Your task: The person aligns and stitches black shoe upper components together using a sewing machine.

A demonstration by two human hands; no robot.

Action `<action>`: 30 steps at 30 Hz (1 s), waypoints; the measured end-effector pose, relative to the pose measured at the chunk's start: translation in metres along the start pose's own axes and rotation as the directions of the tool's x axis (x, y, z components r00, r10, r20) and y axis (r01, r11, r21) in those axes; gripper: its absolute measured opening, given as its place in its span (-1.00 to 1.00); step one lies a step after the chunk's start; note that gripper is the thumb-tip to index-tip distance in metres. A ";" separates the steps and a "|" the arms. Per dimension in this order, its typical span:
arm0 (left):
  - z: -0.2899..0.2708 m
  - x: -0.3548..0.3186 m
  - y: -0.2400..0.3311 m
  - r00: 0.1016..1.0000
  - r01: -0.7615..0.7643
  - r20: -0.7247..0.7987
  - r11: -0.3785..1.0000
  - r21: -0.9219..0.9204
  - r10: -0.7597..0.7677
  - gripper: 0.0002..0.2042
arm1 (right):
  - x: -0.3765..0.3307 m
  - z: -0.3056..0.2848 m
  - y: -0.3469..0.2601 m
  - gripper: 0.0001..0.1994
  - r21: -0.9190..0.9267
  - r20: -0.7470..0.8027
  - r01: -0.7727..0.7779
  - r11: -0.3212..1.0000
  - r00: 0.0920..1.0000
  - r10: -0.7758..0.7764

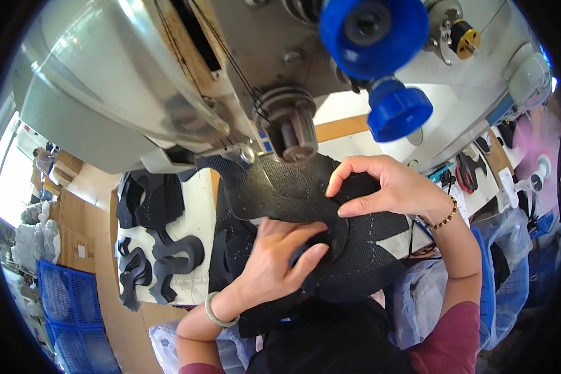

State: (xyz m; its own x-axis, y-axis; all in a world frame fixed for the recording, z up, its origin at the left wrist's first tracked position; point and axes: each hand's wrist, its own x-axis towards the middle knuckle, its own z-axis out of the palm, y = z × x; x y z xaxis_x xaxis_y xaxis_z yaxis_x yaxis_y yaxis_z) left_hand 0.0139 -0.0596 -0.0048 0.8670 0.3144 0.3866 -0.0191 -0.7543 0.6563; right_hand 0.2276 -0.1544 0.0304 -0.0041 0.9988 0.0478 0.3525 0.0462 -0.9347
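A black mesh fabric piece [274, 187] with a curved edge lies under the head of a sewing machine [293, 140]. My right hand [380, 187] is at its right side, the thumb and forefinger bent around the dark material. Below the near edge is my left hand [283, 258], some fingertips tucked under the piece, the forefinger and thumb close to a curved black flap [338, 240]. More black mesh fabric [371, 255] spreads beneath both hands and over the near edge of the table. What the hidden left fingertips touch does not show.
Black cut pieces [177, 255] and a dark stack [149, 199] lie on the white table at left. Two blue knobs [399, 109] hang above my right hand. Red-handled scissors [465, 174] rest at right. Plastic-lined blue bins [505, 274] and blue crates [68, 293] stand around.
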 end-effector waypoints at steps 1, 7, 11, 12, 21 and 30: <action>0.006 0.004 0.004 0.999 -0.008 0.044 0.994 -0.106 0.013 -0.85 | -0.001 0.000 -0.002 -0.76 -0.002 -0.005 0.002 1.000 1.000 -0.002; 0.012 0.004 0.012 0.981 0.168 0.127 0.963 -0.213 -0.143 -0.84 | -0.009 0.005 0.002 -0.82 0.016 -0.021 0.002 1.000 1.000 -0.002; 0.016 0.003 0.015 0.986 0.154 0.093 0.976 -0.153 -0.141 -0.87 | -0.010 0.007 0.008 -0.81 0.021 -0.012 0.026 0.999 1.000 -0.026; 0.018 0.004 0.015 0.990 0.138 0.066 0.978 -0.159 -0.129 -0.87 | -0.010 0.008 0.010 -0.78 0.051 -0.035 0.062 0.997 0.998 -0.060; 0.021 0.004 0.016 0.971 0.235 0.010 0.948 -0.216 -0.238 -0.88 | 0.001 0.006 0.014 -0.58 0.297 0.094 -0.291 0.910 0.957 0.276; -0.004 -0.032 -0.019 0.881 0.264 -0.466 0.898 0.353 -0.075 -0.66 | -0.002 0.024 0.015 -0.74 0.364 -0.061 -0.222 0.905 0.963 0.261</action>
State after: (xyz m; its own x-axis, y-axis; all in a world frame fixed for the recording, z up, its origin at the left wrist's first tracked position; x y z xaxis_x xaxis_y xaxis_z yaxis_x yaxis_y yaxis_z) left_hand -0.0153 -0.0533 -0.0275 0.5333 0.6028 0.5935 0.3870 -0.7977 0.4625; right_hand 0.2101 -0.1549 0.0077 0.1452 0.9735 -0.1765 -0.0207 -0.1753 -0.9843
